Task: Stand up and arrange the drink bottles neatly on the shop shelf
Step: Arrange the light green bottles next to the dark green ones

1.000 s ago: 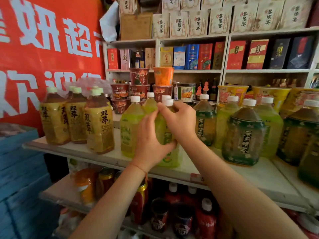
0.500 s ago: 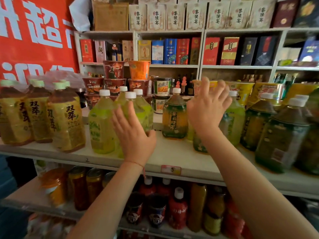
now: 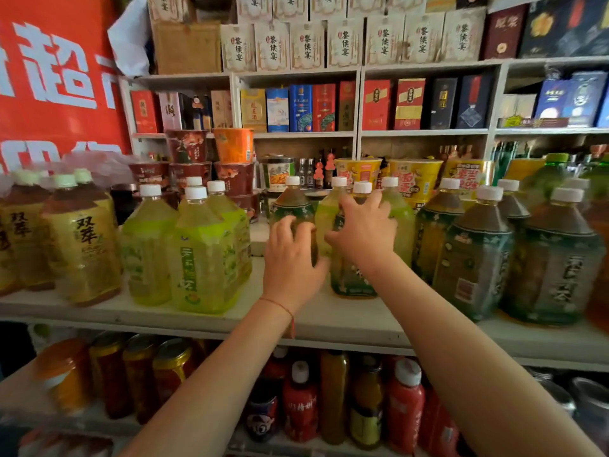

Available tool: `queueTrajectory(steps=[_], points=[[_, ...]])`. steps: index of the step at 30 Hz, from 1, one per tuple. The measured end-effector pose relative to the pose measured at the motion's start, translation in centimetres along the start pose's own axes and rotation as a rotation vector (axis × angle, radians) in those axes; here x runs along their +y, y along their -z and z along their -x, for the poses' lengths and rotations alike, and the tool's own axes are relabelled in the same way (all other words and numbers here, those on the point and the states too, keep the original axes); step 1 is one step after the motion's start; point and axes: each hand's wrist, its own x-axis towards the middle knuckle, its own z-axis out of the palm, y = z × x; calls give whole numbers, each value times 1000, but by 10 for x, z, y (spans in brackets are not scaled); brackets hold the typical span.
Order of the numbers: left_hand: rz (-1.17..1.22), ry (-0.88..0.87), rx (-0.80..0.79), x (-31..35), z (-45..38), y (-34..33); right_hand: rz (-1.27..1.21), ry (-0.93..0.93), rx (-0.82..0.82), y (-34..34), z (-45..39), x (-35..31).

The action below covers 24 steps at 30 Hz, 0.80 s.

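Dark tea bottle [image 3: 351, 278]: full, heavy, smooth plastic; grip its shoulder.
Right hand [image 3: 364, 230]: fingers curled on it.
Left hand [image 3: 290, 262]: curled against its left side.

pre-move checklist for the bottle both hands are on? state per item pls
1. Left hand on the dark-green-labelled tea bottle: ok, fingers curl on its left side.
2. Right hand on the same bottle: ok, spread over its shoulder.
3. Bottle upright on the white shelf board: ok.
4. Free shelf space to its left, before the four-bottle group of pale green plastic bottles: ok.
5. Clearance to the pale green bottle behind: cannot tell, they overlap.
6. Grip firmness: cannot tell.
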Motion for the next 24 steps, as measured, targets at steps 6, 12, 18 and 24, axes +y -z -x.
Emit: queueTrajectory(steps=[6,12,18,24], points=[[-6,49,-157,18,-18,-24,45,-39,23,11,2,42],[58,58,-188,29,-48,-43,143,-49,64,14,0,62],[-6,-6,-204,32,-94,-52,143,6,117,9,3,64],[-28,55,-224,39,-116,-61,108,21,205,3,3,64]])
